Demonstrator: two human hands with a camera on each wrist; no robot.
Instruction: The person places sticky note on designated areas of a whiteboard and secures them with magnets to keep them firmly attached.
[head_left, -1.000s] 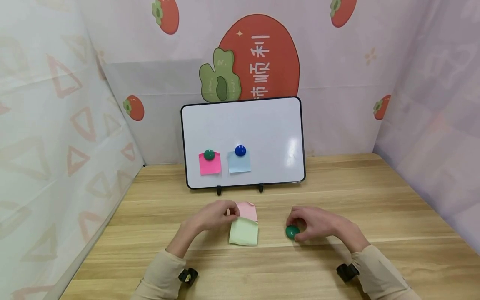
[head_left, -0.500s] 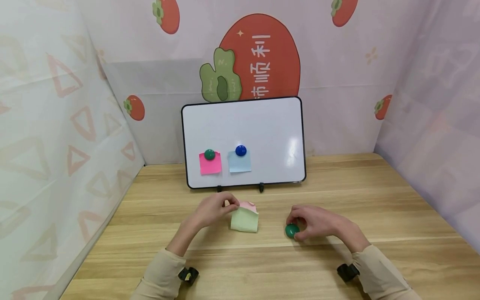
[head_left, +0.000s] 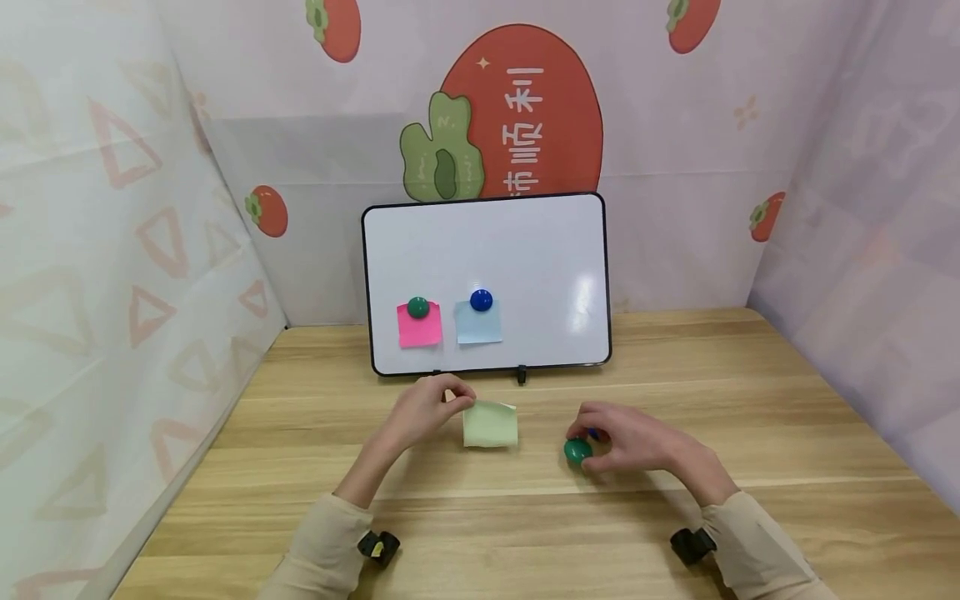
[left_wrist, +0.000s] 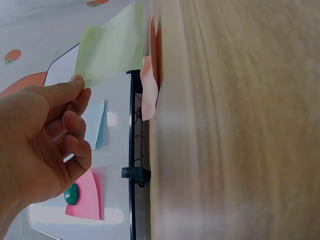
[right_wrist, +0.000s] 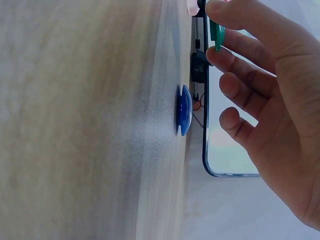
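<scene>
From the head view we see our left hand [head_left: 423, 410] pinching the corner of a square pale green paper sticky note [head_left: 490, 424] above the wooden surface [head_left: 750, 417], while our right hand [head_left: 626, 440] pinches a round green plastic magnet [head_left: 577, 451] at its left. The left wrist view shows thumb and forefinger nipping that note [left_wrist: 112, 47], lifted clear of a pink paper note [left_wrist: 149, 87] lying below it. The right wrist view shows the green magnet [right_wrist: 217, 35] between fingertips, and a round blue plastic magnet [right_wrist: 184, 110] resting just under the palm.

Bright, even light with soft shadows. Glare marks the whiteboard [head_left: 585, 296] (right side). Both wrist views smear the desk [left_wrist: 235, 150].
</scene>
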